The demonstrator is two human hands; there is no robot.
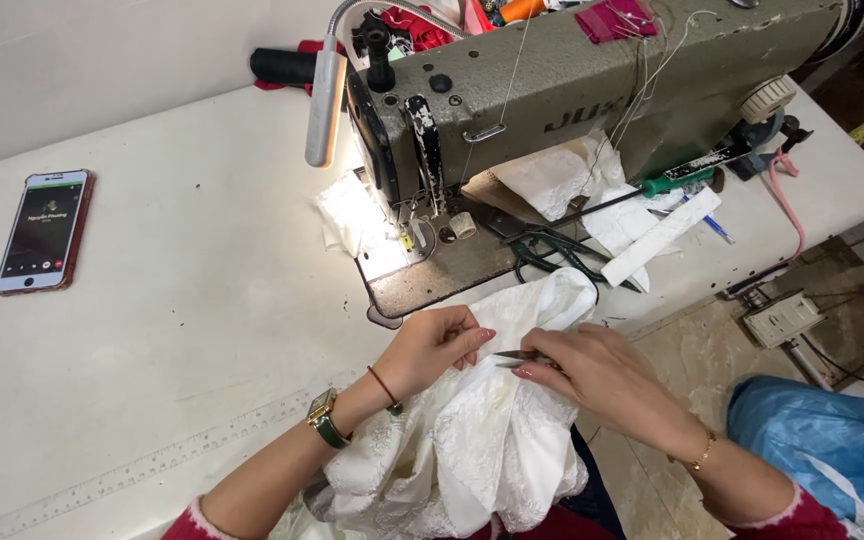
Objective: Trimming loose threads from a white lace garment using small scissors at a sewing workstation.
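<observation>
My left hand (435, 345) pinches a fold of white lace fabric (472, 440) that is bunched at the table's front edge. My right hand (592, 370) grips small metal thread snips (515, 356), their tips pointing left at the fabric between my two hands. The fabric's upper end (552, 295) reaches up toward the bed of the sewing machine (572, 90). A watch with a green strap sits on my left wrist, a thin bracelet on my right.
The olive-green sewing machine stands at the back with its lamp (324, 95) lit. Black scissors (542, 255), a green-handled screwdriver (672, 183) and white scraps lie beside it. A phone (45, 230) lies at the left, a clear ruler (152, 465) near the front edge. A blue bag (832, 450) sits on the floor.
</observation>
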